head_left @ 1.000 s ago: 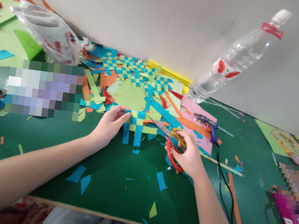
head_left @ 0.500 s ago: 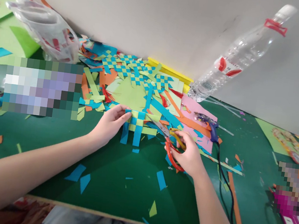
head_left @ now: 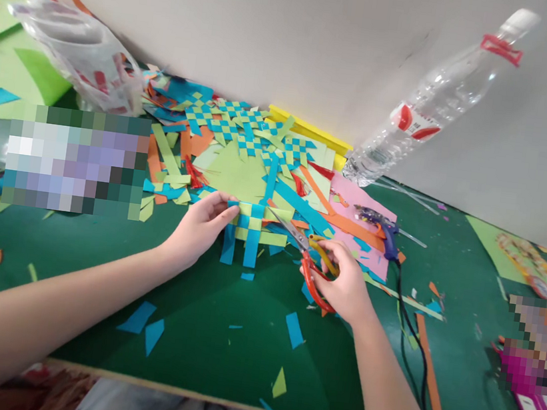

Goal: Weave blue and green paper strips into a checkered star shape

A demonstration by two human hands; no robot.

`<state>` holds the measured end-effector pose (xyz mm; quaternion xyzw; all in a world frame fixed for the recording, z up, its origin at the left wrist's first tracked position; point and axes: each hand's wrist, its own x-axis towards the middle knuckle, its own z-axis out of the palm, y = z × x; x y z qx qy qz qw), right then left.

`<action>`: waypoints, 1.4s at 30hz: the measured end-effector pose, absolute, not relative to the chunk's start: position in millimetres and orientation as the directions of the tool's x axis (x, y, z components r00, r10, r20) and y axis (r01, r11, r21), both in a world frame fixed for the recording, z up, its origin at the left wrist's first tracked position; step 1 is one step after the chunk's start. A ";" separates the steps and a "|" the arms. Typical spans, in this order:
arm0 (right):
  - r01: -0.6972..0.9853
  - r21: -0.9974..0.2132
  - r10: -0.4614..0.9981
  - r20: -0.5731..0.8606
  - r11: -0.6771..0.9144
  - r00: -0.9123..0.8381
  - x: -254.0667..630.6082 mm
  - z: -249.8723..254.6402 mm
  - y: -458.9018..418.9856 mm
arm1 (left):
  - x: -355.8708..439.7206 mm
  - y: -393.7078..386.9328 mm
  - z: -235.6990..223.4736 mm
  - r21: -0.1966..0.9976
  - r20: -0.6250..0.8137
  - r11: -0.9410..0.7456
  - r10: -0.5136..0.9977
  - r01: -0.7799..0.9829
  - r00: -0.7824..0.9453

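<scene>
Between the thumb and fingers of my left hand (head_left: 205, 223) is the left edge of a small woven paper piece (head_left: 250, 219), made of blue and light green strips. Its loose blue ends hang down and its green ends stick out to the right. My right hand (head_left: 342, 278) has its fingers through the loops of a pair of scissors (head_left: 301, 241) with red and yellow handles. The blades point up and left, with the tips close beside the piece's upper green strip. Whether they touch the paper I cannot tell.
Behind lie more blue-green woven pieces (head_left: 248, 128) and paper strips. A blue glue gun (head_left: 387, 237) with a black cord lies at right, near a tall plastic bottle (head_left: 416, 116). A plastic-wrapped cup (head_left: 84, 59) stands back left. Paper scraps (head_left: 294, 330) dot the green table (head_left: 171, 366).
Almost nothing differs. Both hands, the woven piece and the scissors keep their positions, and the whole view has shifted very slightly.
</scene>
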<state>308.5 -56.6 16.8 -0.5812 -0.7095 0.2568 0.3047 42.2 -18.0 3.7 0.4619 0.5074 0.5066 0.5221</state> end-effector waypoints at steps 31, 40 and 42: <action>0.689 -0.708 0.987 0.137 0.153 -0.079 317.7 8.8 -53.9 | 41.5 -15.2 5.6 0.983 -0.092 0.069 0.987 -0.169 -0.133; 0.723 -0.664 0.979 0.075 0.190 -0.189 316.7 15.3 -57.1 | 40.8 -13.6 3.9 0.981 -0.085 0.056 0.984 -0.183 -0.157; 0.729 -0.657 0.977 0.057 0.193 -0.206 317.1 17.8 -57.8 | 41.0 -13.8 4.8 0.977 -0.086 0.051 0.983 -0.206 -0.162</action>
